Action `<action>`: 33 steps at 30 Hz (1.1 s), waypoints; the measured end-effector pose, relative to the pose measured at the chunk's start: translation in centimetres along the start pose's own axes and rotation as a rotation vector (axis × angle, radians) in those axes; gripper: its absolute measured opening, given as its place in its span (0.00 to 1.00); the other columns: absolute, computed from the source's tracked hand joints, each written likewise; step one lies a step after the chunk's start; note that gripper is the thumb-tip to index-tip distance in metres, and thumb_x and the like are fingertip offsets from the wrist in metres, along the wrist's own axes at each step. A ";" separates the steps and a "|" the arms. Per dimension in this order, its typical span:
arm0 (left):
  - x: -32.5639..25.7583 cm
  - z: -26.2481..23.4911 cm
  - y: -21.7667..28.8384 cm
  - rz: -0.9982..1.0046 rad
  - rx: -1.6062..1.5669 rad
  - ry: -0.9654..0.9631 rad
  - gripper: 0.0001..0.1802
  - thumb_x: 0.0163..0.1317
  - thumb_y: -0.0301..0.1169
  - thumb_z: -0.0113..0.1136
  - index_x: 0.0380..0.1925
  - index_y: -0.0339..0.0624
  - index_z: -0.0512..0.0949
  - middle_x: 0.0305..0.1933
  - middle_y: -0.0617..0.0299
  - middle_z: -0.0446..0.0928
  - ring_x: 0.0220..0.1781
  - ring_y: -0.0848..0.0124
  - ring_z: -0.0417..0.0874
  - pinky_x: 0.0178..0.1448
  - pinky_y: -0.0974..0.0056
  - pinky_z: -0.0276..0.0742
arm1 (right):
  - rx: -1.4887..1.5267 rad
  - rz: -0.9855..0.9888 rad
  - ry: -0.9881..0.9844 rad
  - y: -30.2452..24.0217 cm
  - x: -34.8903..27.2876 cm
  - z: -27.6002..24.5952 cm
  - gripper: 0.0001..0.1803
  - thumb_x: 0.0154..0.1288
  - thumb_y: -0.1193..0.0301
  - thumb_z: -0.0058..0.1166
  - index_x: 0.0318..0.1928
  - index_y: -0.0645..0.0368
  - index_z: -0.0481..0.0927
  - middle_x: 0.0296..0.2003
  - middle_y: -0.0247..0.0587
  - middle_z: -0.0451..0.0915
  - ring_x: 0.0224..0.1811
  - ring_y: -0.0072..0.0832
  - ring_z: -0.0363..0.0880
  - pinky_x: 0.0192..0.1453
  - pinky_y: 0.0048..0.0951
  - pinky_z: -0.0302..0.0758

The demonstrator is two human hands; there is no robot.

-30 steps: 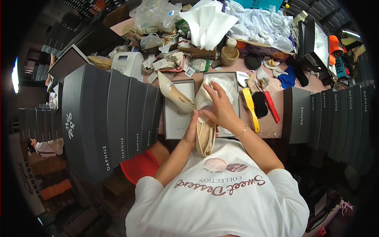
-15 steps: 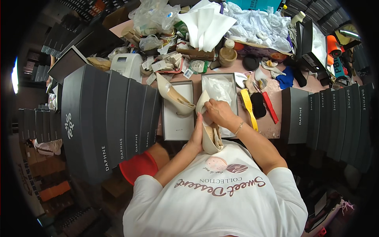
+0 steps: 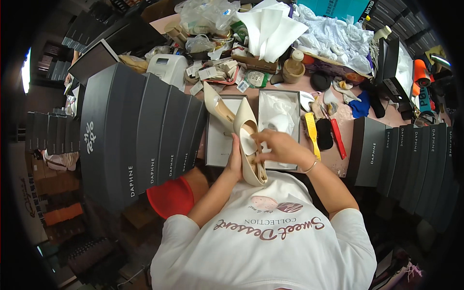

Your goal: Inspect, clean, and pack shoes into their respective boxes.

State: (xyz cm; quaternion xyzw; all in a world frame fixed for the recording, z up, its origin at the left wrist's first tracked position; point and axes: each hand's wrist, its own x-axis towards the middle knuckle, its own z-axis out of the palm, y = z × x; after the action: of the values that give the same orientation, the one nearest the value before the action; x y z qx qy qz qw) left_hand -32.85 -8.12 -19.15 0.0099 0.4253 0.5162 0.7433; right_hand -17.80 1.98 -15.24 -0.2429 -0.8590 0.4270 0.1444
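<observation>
I have the cream pointed-toe shoe [image 3: 249, 145] up in front of my chest, right at the near edge of the desk [image 3: 338, 164], and its long axis runs almost straight away from me: toe pointing up toward the open shoe box [image 3: 278, 126], heel end down by my shirt. My left hand [image 3: 236, 159] is underneath and to the left, fingers wrapped along the side of the shoe, carrying it. My right hand [image 3: 278, 147] comes in from the right and sits on top of the opening, fingers curled and pinched at the insole area; exactly what the fingertips pinch I cannot tell, they cover it. So the shoe lies between both hands, left cradling, right working into it, both touching it. The second cream shoe [image 3: 217, 107] rests tilted on the box lid [image 3: 220, 140] just beyond my left hand, toe away from me as well. A yellow brush [image 3: 311, 130] and a red tool [image 3: 337, 137] lie just right of the box, nearer my right hand.
</observation>
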 end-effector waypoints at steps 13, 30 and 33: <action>0.9 0.4 -0.5 0.105 0.013 -0.031 0.43 0.64 0.69 0.26 0.62 0.45 0.62 0.50 0.55 0.73 0.43 0.64 0.80 0.42 0.61 0.81 | 0.180 0.296 0.309 1.6 -2.1 4.1 0.22 0.59 0.71 0.59 0.53 0.59 0.71 0.38 0.50 0.77 0.32 0.41 0.77 0.38 0.36 0.75; 0.4 -2.2 -2.3 0.044 0.006 -0.006 0.40 0.65 0.67 0.32 0.56 0.42 0.65 0.44 0.53 0.74 0.42 0.63 0.79 0.46 0.58 0.79 | -0.207 0.052 0.112 2.9 3.6 5.2 0.13 0.55 0.65 0.58 0.35 0.62 0.77 0.32 0.47 0.77 0.31 0.44 0.80 0.34 0.40 0.78; -0.2 -2.5 -2.1 -0.007 -0.080 0.104 0.45 0.60 0.72 0.33 0.53 0.40 0.69 0.41 0.51 0.74 0.37 0.61 0.79 0.41 0.55 0.80 | -0.304 0.318 0.190 3.7 4.1 2.4 0.21 0.51 0.57 0.64 0.35 0.63 0.77 0.33 0.49 0.76 0.33 0.45 0.80 0.35 0.42 0.78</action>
State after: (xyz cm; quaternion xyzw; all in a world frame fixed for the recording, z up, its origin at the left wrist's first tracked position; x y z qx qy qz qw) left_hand -32.90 -10.32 -21.57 -0.0481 0.4424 0.5302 0.7217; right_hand -21.27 4.55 -19.47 -0.4332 -0.8468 0.2855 0.1175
